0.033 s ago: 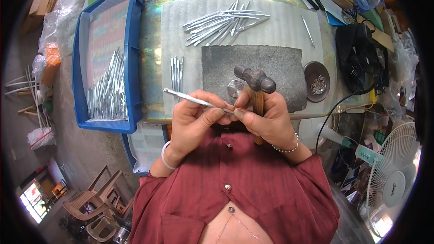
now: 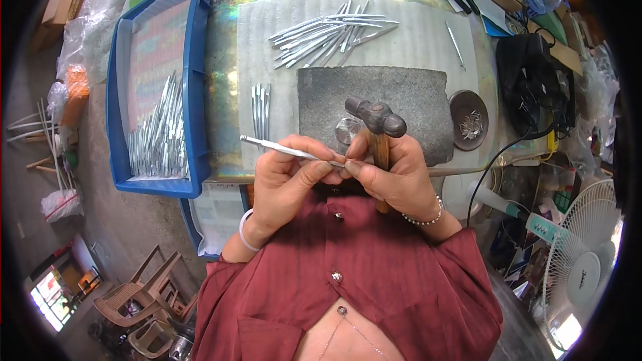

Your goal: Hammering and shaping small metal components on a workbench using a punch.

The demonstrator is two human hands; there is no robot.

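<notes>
My left hand is closed round a slim silver metal rod, which points out to the left past my fingers. My right hand pinches at the rod's inner end, where my fingertips meet; any small part there is hidden. A ball-peen hammer is also in my right hand, its wooden handle tucked among the fingers and its head up. Just beyond lies a dark stone slab, with a small clear round thing on it, left of the hammer head.
A pile of similar silver rods lies on a pale foam sheet, with several more near its left edge. Small metal pins fill part of a brown dish at right. A blue tray of rods stands left; a fan stands right.
The rod's outer end has dipped very slightly. Both hands and the hammer stay in place.
</notes>
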